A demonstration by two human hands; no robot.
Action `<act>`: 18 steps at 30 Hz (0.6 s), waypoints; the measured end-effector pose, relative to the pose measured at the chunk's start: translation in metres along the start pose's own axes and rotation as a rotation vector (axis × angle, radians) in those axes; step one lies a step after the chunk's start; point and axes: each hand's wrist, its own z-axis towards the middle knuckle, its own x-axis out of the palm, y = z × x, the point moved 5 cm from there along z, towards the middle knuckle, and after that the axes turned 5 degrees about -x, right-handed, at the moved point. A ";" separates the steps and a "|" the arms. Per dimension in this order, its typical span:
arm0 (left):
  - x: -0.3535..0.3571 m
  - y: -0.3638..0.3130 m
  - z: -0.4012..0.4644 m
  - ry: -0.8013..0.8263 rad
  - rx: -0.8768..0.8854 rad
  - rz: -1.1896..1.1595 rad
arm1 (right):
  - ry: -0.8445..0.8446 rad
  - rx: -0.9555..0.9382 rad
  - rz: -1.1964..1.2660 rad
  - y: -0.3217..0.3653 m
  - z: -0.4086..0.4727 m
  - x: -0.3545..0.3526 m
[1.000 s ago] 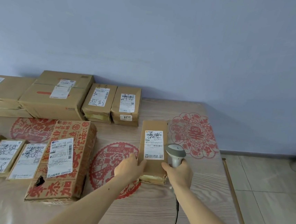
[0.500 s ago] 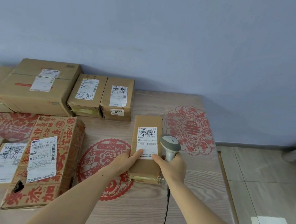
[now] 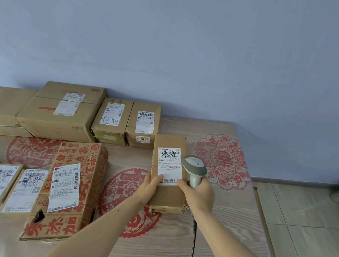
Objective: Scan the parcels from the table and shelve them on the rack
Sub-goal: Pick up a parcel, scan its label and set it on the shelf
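Note:
A narrow brown parcel [image 3: 170, 144] with a white label lies lengthwise on the table [image 3: 229, 227], right of centre. My left hand [image 3: 148, 188] grips its left edge, thumb on the label's lower corner. My right hand [image 3: 198, 194] is curled round the handle of a grey-white barcode scanner [image 3: 195, 166], and its thumb presses the label's other lower corner. The scanner head stands upright beside the parcel's right edge. I cannot tell if the parcel's near end is lifted off the table.
Several brown boxes [image 3: 62, 116] line the wall at the back left. A red-printed carton [image 3: 71, 193] and flat labelled parcels [image 3: 23, 192] lie front left. The scanner cable [image 3: 193, 246] runs toward me. The table's right edge borders a tiled floor [image 3: 310, 224].
Both thumbs have slid up onto the lower edge of the parcel's label. The parcel and scanner stay between my hands, and the view has swayed slightly sideways.

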 end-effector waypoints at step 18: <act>-0.056 -0.018 -0.042 -0.162 0.312 0.051 | 0.050 -0.150 -0.067 0.062 -0.036 0.008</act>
